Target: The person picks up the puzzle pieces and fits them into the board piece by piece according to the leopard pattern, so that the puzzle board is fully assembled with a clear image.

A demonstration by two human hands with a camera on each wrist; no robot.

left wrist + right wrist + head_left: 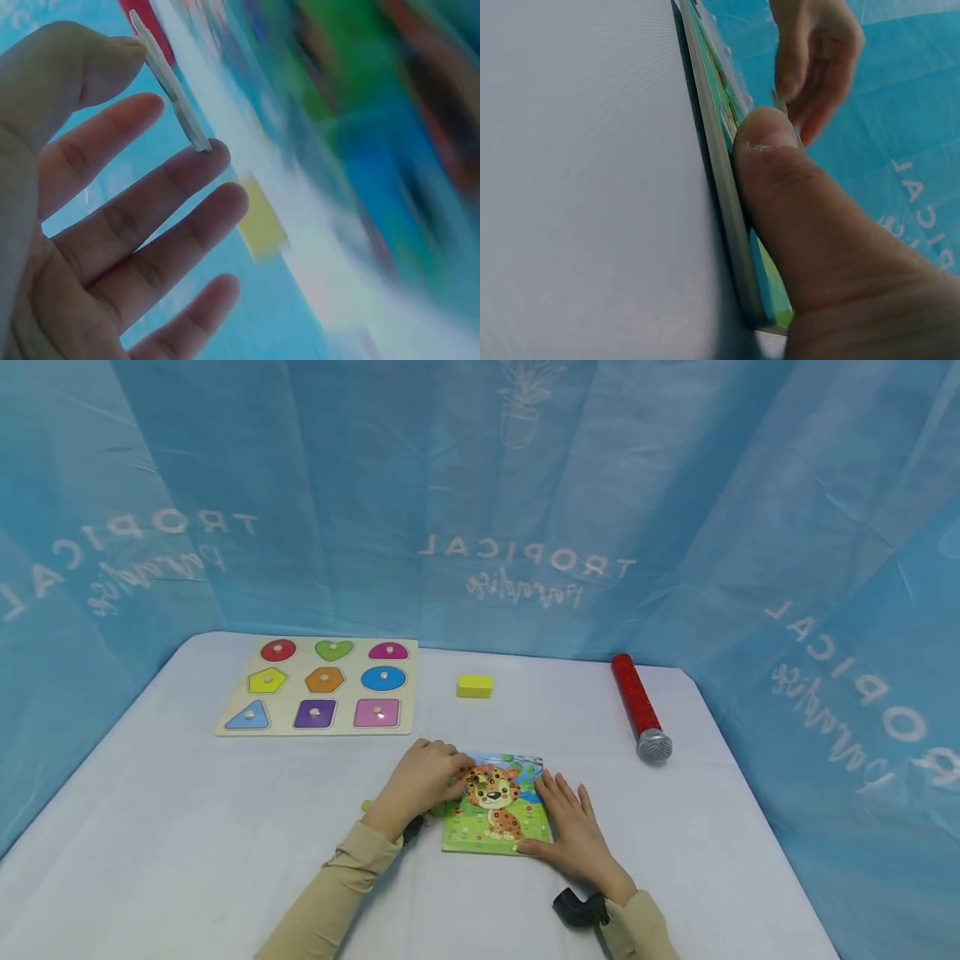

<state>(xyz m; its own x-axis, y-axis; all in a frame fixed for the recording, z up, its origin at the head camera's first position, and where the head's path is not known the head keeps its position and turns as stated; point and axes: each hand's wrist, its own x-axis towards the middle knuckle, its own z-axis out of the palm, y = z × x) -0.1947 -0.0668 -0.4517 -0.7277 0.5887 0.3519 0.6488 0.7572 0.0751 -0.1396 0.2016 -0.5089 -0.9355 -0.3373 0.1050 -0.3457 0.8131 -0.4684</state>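
Observation:
A leopard jigsaw puzzle [498, 827] lies flat on the white table, its picture a spotted cub on green grass. Over the puzzle's upper left is my left hand [427, 777]. It pinches a thin, flat puzzle piece [172, 90] between thumb and fingertips, seen edge-on in the left wrist view. My right hand [573, 831] rests along the puzzle's right edge with fingers extended. In the right wrist view its thumb [802, 187] presses on the puzzle board's edge [727, 202]. A green object [366, 805] shows partly from behind the left wrist.
A wooden shape board [285, 727] with colored knobbed pieces lies at the back left. The yellow block [475, 686] stands behind the puzzle. At the back right is a red microphone [637, 702]. Blue curtains [480, 485] surround the table [225, 843].

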